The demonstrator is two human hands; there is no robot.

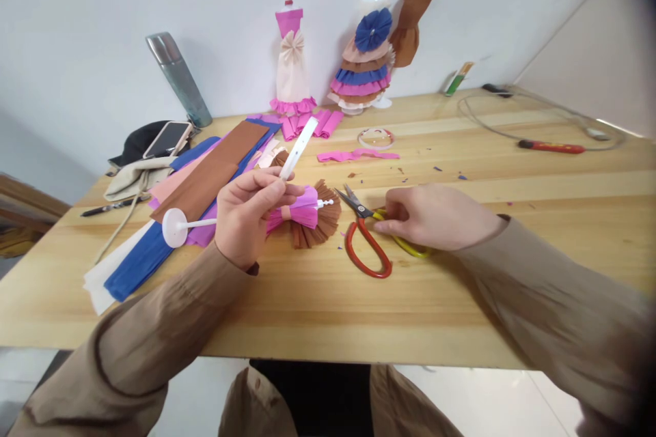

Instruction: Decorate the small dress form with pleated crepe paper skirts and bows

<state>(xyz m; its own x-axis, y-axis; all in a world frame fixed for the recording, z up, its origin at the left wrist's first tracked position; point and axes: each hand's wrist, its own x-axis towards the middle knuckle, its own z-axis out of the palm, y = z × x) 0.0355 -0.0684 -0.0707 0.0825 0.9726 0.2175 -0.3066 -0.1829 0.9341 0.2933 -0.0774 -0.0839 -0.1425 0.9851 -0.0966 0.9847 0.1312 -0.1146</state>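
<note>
My left hand (251, 213) is closed around a small white dress form (175, 227) lying on its side, its round base out to the left. A magenta paper bow (302, 208) and a pleated brown paper ruffle (328, 218) dress its top end. Between that hand's thumb and fingers a white ring (300, 147), seen edge-on and perhaps a tape roll, also sticks up. My right hand (428, 215) has its fingers closed at the yellow handle of a pair of scissors (366, 232). The scissors have one red handle, and their blades are slightly apart, pointing away on the table.
Brown, blue and pink crepe paper strips (210, 171) lie to the left, near a phone (168, 139) and a pen (113, 206). Dressed forms (291, 61) and a flask (179, 78) stand by the wall. A clear tape roll (376, 138) and red-handled tool (551, 147) lie farther right.
</note>
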